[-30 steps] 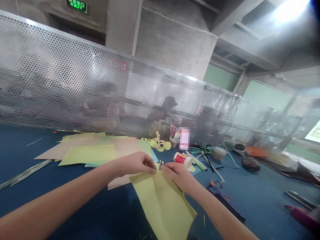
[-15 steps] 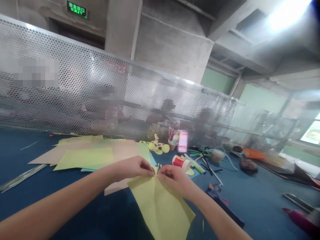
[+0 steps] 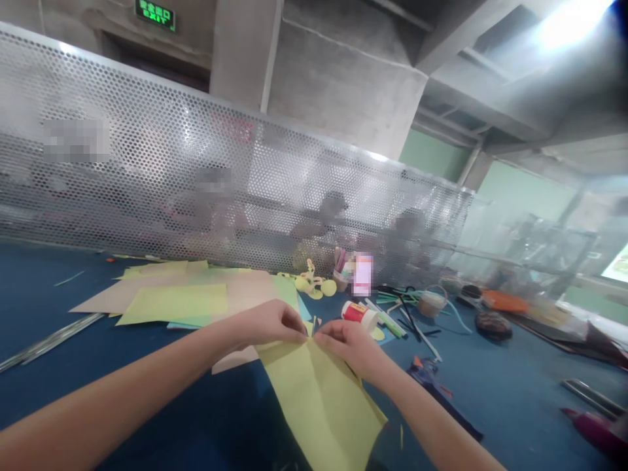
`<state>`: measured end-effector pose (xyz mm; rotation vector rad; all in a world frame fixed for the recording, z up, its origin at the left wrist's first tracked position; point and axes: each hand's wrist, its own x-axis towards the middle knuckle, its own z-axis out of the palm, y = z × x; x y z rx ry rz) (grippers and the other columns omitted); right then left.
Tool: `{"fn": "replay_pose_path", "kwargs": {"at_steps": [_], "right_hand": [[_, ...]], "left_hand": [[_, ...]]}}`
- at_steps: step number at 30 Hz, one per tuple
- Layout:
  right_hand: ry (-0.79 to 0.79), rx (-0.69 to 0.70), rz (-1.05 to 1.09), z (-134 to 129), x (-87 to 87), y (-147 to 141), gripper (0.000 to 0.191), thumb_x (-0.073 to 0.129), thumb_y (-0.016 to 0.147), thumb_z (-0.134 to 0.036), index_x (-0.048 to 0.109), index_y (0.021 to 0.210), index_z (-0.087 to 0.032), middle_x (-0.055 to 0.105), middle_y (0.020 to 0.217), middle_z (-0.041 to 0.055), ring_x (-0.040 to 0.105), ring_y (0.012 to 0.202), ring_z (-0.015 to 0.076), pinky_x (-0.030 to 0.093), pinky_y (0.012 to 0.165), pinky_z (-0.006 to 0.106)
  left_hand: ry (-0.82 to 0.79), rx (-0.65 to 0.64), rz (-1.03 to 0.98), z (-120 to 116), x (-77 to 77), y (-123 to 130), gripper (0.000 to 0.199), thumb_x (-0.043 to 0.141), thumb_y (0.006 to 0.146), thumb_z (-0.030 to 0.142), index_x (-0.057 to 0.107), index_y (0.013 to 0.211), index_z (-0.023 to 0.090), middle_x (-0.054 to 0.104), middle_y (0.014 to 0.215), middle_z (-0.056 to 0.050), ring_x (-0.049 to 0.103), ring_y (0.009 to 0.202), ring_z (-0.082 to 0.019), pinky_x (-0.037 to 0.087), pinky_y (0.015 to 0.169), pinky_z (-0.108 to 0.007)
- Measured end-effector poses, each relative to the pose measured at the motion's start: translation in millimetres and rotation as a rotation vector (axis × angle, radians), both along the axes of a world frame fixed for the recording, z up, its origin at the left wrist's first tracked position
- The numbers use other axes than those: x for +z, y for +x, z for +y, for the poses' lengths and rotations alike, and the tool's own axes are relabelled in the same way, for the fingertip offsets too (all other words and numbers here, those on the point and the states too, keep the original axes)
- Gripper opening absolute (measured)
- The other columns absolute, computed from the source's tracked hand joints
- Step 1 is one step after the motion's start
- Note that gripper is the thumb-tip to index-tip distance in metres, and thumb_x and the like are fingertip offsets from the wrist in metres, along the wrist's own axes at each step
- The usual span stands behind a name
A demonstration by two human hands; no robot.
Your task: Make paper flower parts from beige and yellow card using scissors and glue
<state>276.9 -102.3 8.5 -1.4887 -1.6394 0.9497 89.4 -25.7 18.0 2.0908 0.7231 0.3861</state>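
Observation:
A sheet of yellow paper (image 3: 324,399) hangs from both hands toward me, with a soft crease running down its middle. My left hand (image 3: 275,322) pinches its top edge between thumb and fingers. Close beside it, my right hand (image 3: 348,341) pinches the same edge, the fingertips of the two hands only a little apart. A thin pale strip shows between the fingertips; I cannot tell what it is. Just beyond my right hand lies a white and red paper cup (image 3: 360,315) on its side.
Yellow and pink paper sheets (image 3: 171,304) lie at the left on the blue table (image 3: 186,392). Yellow paper cut-outs (image 3: 316,284) and a phone (image 3: 363,273) stand near the perforated metal screen (image 3: 147,163). Pipe cleaners, a small bucket (image 3: 432,303) and a dark blue tool (image 3: 441,396) lie rightward.
The view has shifted slightly, so everything sits a little further right. Both hands keep their pinch on the yellow paper, which hangs almost the same way.

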Motion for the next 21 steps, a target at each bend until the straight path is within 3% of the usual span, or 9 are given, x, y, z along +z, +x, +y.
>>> {"fn": "replay_pose_path", "kwargs": {"at_steps": [14,21], "right_hand": [[0.026,0.066,-0.038,1.5,-7.3,-1.3,0.024,0.06,0.072,-0.039,0.061,0.07,-0.016,0.063,0.063,0.0009,0.057,0.058,0.014,0.041,0.054,0.023],[-0.009,0.056,0.024,0.2,-6.6,0.0,0.027,0.063,0.07,-0.042,0.061,0.074,-0.015,0.061,0.065,0.0004,0.054,0.058,0.012,0.039,0.053,0.022]], "left_hand": [[0.122,-0.054,0.037,1.4,-1.3,-2.4,0.02,0.064,0.066,0.035,0.069,0.079,0.021,0.067,0.075,-0.001,0.059,0.071,-0.018,0.04,0.063,-0.025],[0.051,-0.054,0.063,3.4,1.2,-6.5,0.028,0.062,0.069,0.045,0.071,0.083,0.023,0.069,0.085,-0.002,0.059,0.083,-0.021,0.04,0.069,-0.027]]}}
